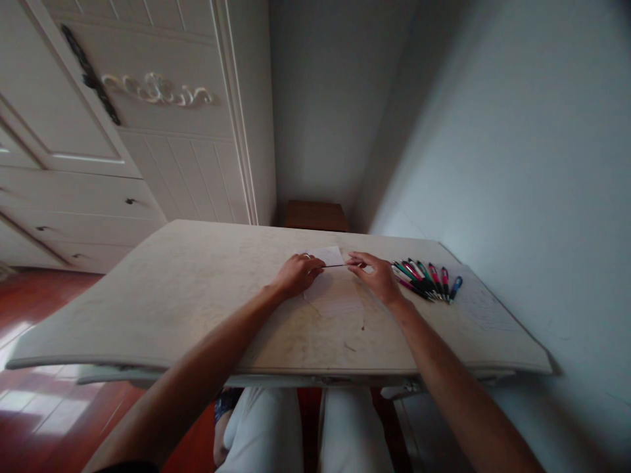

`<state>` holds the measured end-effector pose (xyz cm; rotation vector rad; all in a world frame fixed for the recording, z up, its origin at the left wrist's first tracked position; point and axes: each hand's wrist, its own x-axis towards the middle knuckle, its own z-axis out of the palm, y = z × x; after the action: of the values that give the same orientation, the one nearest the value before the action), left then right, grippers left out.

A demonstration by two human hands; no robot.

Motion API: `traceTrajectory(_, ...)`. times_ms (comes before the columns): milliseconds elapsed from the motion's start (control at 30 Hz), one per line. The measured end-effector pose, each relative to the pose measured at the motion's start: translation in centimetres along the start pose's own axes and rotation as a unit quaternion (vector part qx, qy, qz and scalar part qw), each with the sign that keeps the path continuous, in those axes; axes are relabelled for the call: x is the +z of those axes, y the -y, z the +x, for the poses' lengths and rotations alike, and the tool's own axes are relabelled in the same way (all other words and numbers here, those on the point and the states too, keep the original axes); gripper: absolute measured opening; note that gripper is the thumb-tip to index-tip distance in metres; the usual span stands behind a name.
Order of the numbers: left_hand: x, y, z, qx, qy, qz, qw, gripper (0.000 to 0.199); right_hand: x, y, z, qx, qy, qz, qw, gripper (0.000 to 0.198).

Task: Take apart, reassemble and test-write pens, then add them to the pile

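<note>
A thin dark rod [335, 265], much like a pen refill, runs level between my two hands over the table. Its left end is pinched in the fingers of my left hand [297, 272], which wears a ring. The fingertips of my right hand [374, 272] close on the other end. Under the rod lies a lined sheet of paper [340, 302], partly covered by my hands; its upper part shows white behind them. Just right of my right hand, several pens [428, 279] with pink, green, black and blue parts lie fanned out.
The pale table [197, 295] has worn patches and small dark bits near its front edge. Another written sheet [488, 307] lies at the right, by the wall [542, 164]. A white wardrobe [187, 164] stands at the left, and a brown wooden piece [315, 215] behind the table.
</note>
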<state>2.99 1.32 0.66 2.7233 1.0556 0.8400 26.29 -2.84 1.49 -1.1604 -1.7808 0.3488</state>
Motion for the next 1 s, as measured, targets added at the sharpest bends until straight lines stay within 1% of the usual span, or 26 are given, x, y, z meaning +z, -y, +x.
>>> traceTrajectory(233, 0.29, 0.05, 0.02, 0.017, -0.002, -0.017, 1.0, 0.019, 0.34, 0.01, -0.13, -0.01, 0.007, 0.007, 1.0, 0.027)
traceTrajectory(500, 0.07, 0.05, -0.05, 0.004, 0.001, -0.01, 1.0, 0.019, 0.26, 0.04, -0.06, -0.009, 0.005, 0.006, 1.0, 0.028)
traceTrajectory(700, 0.04, -0.13, -0.04, 0.011, -0.001, -0.02, 1.0, 0.02, 0.28, 0.37, -0.13, -0.004, 0.017, 0.001, 1.0, 0.028)
traceTrajectory(867, 0.1, -0.31, -0.04, 0.017, 0.008, -0.021, 1.0, 0.019, 0.67, 0.26, -0.31, -0.011, 0.018, -0.004, 1.0, 0.028)
traceTrajectory(1000, 0.18, -0.35, -0.02, 0.02, 0.017, -0.019, 0.999, 0.02, 0.94, 0.24, -0.37, -0.022, 0.03, -0.005, 0.999, 0.027)
